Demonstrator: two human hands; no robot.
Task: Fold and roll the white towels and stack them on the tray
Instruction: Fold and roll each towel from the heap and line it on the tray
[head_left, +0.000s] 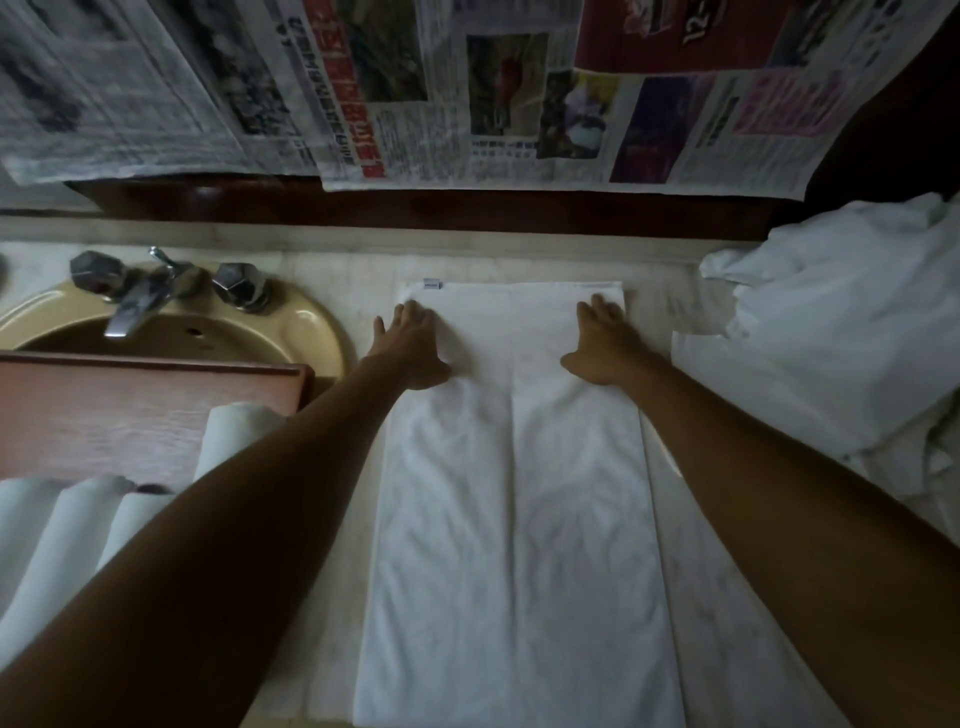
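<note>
Towel (514, 493) lies folded lengthwise on the counter, long axis running straight away from the person, left hand (410, 348) and right hand (602, 343) both flat, pressing its far end (so rolling probably starts there), tray (130, 405) off left.

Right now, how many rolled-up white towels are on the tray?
4: three rolled white towels at the wooden tray's near edge, one farther right. The arm may hide more.
</note>
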